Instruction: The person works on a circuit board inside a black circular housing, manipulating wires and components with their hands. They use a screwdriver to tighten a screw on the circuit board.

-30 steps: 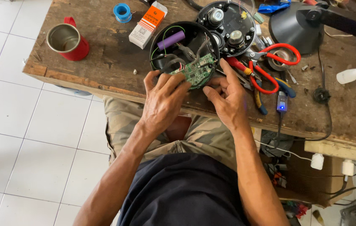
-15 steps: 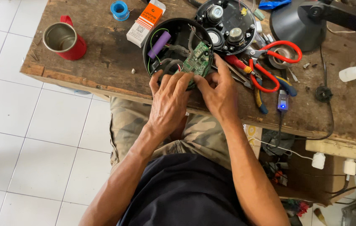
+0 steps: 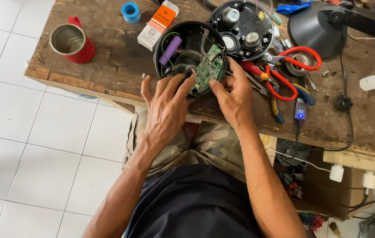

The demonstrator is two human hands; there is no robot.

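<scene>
- Nearest the camera, the person's camouflage-trousered lap [image 3: 214, 145] sits under the counter's front edge, both forearms reaching up from it.
- The left hand [image 3: 165, 105] lies spread over the near rim of the round black housing [image 3: 183, 44]; its fingers [image 3: 176, 83] are apart, tips resting on the wiring at the shell's 6 o'clock, clamped on nothing that can be seen.
- The right hand [image 3: 236, 94] pinches the green circuit board [image 3: 208, 68] at the board's 4 o'clock edge, thumb and forefinger closed on it.
- Compared with a second ago, the board has been tipped up from lying flat over the near rim to standing steeply inside the shell, and both hands have moved further onto the counter [image 3: 108, 66]. That suggests the board is being seated into, or lifted out of, the housing; which one cannot be told.
- Inside the shell at 10 o'clock from the board lies a purple cylindrical cell [image 3: 170, 50].
- At 2 o'clock, touching the shell, sits the black speaker panel [image 3: 242, 28].
- At 3 o'clock lie red-handled scissors [image 3: 295, 66].
- Further left stand an orange-and-white box [image 3: 156, 24], a blue tape roll [image 3: 131, 11] and a red metal mug [image 3: 72, 42].
</scene>
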